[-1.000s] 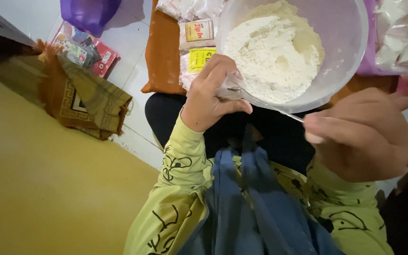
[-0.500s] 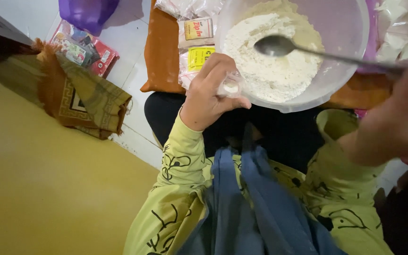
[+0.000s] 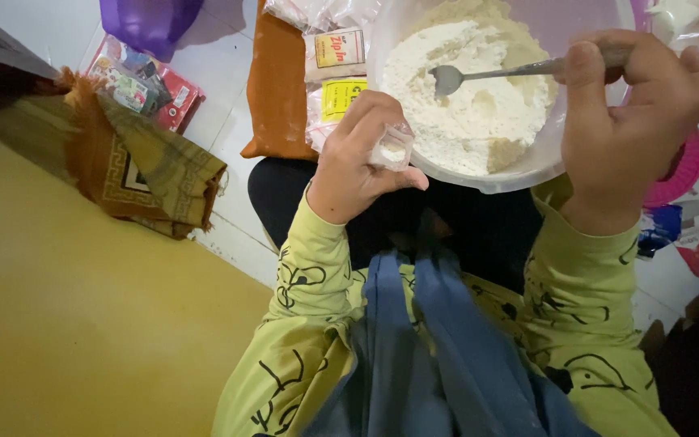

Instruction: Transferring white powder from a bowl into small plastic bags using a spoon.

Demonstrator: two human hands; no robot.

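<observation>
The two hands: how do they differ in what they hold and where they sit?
The left hand pinches a small clear container beside the bowl's near rim; the right hand grips a metal spoon whose scoop lies over the flour. The left sits lower, the right higher. Both wear yellow-green sleeves.

The spoon (image 3: 479, 74) in the right hand (image 3: 629, 121) is bright polished metal, its bowl shining. The bowl (image 3: 519, 166) is pale translucent plastic, smooth and slightly glossy at the rim, filled with white flour (image 3: 479, 113) that looks matt, powdery and clumped. The left hand (image 3: 357, 162) pinches a small clear plastic cup (image 3: 391, 147), thin and glossy. The sleeves (image 3: 309, 324) are soft matt yellow-green cloth with black line print; the blue fabric (image 3: 430, 356) between them is smooth matt weave. The folded brown cloth (image 3: 135, 174) on the floor is woven with a fringed edge. The floor tiles (image 3: 220, 89) look smooth and faintly shiny
</observation>
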